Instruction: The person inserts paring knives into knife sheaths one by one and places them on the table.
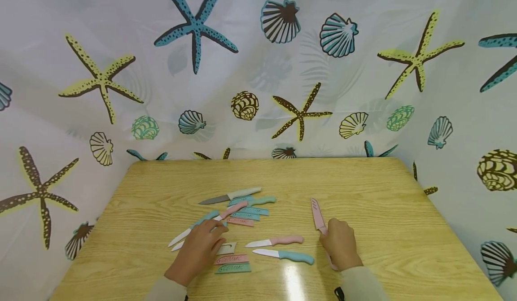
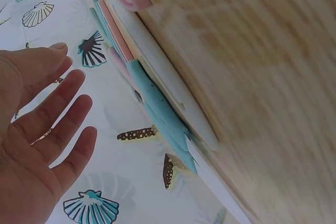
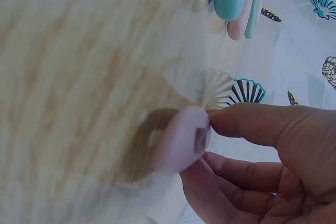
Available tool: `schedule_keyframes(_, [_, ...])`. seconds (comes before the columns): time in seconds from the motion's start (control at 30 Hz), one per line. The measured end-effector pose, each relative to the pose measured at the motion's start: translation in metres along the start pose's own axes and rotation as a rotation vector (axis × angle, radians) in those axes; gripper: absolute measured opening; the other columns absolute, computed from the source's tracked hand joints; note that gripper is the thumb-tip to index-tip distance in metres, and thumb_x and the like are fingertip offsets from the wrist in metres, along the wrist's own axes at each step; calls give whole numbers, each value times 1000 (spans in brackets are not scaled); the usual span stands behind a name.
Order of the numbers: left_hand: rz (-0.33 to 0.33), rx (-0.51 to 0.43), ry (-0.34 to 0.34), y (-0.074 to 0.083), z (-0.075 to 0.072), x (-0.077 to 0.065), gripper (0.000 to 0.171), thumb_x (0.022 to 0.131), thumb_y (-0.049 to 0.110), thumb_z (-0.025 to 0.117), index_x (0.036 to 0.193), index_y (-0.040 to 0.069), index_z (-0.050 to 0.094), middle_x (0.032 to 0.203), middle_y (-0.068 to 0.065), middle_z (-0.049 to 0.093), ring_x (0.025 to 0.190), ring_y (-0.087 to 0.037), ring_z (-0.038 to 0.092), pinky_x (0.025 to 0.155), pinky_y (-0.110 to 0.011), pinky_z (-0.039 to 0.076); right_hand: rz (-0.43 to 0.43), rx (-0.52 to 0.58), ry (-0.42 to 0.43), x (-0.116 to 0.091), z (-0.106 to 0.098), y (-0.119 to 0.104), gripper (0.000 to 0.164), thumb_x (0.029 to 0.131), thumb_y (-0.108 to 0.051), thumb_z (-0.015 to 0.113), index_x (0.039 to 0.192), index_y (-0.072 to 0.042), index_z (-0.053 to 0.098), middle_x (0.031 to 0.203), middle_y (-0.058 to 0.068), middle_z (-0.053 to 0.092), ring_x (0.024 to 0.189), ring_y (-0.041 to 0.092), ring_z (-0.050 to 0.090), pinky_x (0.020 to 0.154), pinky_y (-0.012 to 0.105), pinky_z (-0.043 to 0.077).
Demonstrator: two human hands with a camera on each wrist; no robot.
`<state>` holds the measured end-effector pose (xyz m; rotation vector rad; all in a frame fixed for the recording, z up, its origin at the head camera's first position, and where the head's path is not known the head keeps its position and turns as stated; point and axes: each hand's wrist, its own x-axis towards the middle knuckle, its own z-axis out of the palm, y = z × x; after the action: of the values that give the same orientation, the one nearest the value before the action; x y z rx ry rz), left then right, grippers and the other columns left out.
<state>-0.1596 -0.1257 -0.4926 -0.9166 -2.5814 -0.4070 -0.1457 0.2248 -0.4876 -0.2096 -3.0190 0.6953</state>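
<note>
at the lower right of the head frame, the right hand [image 1: 340, 242] pinches the handle of a slotted pink knife [image 1: 317, 213], thumb against fingers, its tip pointing up the frame. lower left of centre, the left hand [image 1: 200, 246] is loosely spread, holding nothing, just beside a white sheath [image 1: 228, 248]. between the hands, at lower centre, a pink-handled knife [image 1: 286, 239] and a blue-handled knife [image 1: 296, 256] lie on the worktop [image 1: 383, 202], white blades pointing left.

Behind my bare left hand [image 1: 200, 246] and bare right hand [image 1: 341, 243] I wear pale cream fabric sleeves [image 1: 362, 284], a small black piece [image 1: 339, 294] beside the right one.
</note>
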Motion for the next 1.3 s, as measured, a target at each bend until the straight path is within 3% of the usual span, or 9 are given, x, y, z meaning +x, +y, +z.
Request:
schedule_keyframes(0.2, [1, -6, -12, 2, 2, 2, 25, 76, 11, 82, 98, 10, 71, 102, -2, 66, 96, -20, 62, 80, -36, 55, -18, -20, 28, 0, -1, 1, 23, 80, -1, 70, 65, 3, 52, 56, 8, 51, 49, 17, 47, 40, 28, 40])
schedule_keyframes(0.47, [3, -23, -13, 5, 4, 5, 24, 76, 11, 82, 98, 11, 71, 102, -1, 65, 95, -19, 62, 81, -35, 55, -7, -12, 12, -4, -4, 0, 23, 83, -5, 71, 72, 9, 57, 58, 10, 55, 47, 16, 50, 38, 24, 43])
schedule_keyframes(0.73, [-3, -73, -12, 13, 4, 18, 38, 78, 6, 80, 113, 8, 65, 118, -11, 61, 107, -26, 60, 83, -34, 55, -100, -15, 106, -18, -13, -12, 37, 84, -11, 72, 105, 17, 60, 78, 23, 66, 51, 16, 54, 41, 27, 47])
schedule_keyframes(0.93, [11, -102, -60, 12, 12, 34, 32, 82, 6, 76, 112, 8, 64, 120, -10, 60, 109, -26, 58, 85, -34, 54, -155, 53, 116, -36, -20, -24, 34, 82, -11, 75, 104, 13, 63, 69, 9, 62, 50, 10, 50, 43, 18, 44])
schedule_keyframes(1.0, [-1, -137, -91, 9, 15, 38, 24, 82, 4, 75, 104, 6, 66, 125, -10, 60, 107, -26, 59, 85, -35, 54, -146, 96, 99, -42, -22, -28, 33, 82, -11, 74, 104, 11, 64, 69, 6, 61, 50, 8, 48, 44, 16, 43])
schedule_keyframes(1.1, [1, -167, -106, 4, 21, 43, 15, 82, 0, 74, 93, 5, 66, 117, -13, 62, 100, -28, 61, 80, -36, 54, -119, 139, 87, -50, -26, -33, 31, 83, -13, 74, 105, 8, 66, 69, 3, 61, 53, 6, 51, 47, 17, 45])
schedule_keyframes(1.2, [-1, -135, -118, 2, 27, 46, 14, 82, 1, 75, 89, 5, 63, 110, -14, 63, 95, -28, 62, 78, -35, 55, -101, 158, 97, -57, -29, -38, 30, 83, -15, 75, 104, 5, 68, 70, 0, 61, 58, 6, 55, 50, 21, 47])
schedule_keyframes(1.3, [-23, -95, -152, 3, 30, 48, 17, 82, 4, 75, 96, 3, 64, 106, -14, 62, 95, -29, 62, 81, -37, 54, -94, 173, 114, -63, -31, -40, 30, 83, -15, 76, 105, 2, 69, 70, -3, 61, 59, 5, 55, 51, 22, 46])
